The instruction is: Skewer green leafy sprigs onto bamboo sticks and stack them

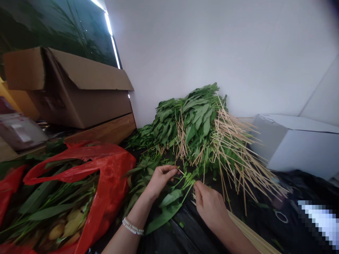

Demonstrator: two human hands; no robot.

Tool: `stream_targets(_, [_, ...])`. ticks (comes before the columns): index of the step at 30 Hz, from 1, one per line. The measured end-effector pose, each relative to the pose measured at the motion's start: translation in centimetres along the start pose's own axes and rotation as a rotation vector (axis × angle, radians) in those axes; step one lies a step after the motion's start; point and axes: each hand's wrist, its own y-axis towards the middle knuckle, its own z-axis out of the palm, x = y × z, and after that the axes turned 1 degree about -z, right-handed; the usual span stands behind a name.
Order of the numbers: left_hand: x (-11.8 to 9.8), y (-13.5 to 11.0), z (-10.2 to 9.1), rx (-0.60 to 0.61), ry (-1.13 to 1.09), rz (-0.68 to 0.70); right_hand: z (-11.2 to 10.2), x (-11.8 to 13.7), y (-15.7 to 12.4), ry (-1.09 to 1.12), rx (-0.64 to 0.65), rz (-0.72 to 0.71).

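My left hand (159, 180), a bead bracelet on its wrist, curls its fingers round green leaf stalks (172, 197) and what looks like a thin bamboo skewer at its fingertips. Just to the right, my right hand (209, 204) pinches the stalk ends of the same leaves, fingers closed. Behind both hands rises a big pile of skewered leafy greens (196, 123) with many bamboo sticks (238, 158) fanning out to the right.
A red plastic bag (106, 176) of greens and yellow scraps lies at the left. A cardboard box (76, 91) sits on a wooden ledge behind it. A white box (296, 141) stands at the right. Loose skewers (254, 236) lie under my right forearm.
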Motion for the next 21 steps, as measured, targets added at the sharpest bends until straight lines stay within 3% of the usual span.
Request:
stream_targets(10, [0.57,-0.06,0.5,0.041,-0.029,-0.04,-0.01,0.08,-0.08,-0.006,0.041,0.018])
stream_targets(21, [0.57,-0.04,0.06,0.051,-0.082,-0.114,0.14,0.01,-0.07,0.017,0.003,-0.015])
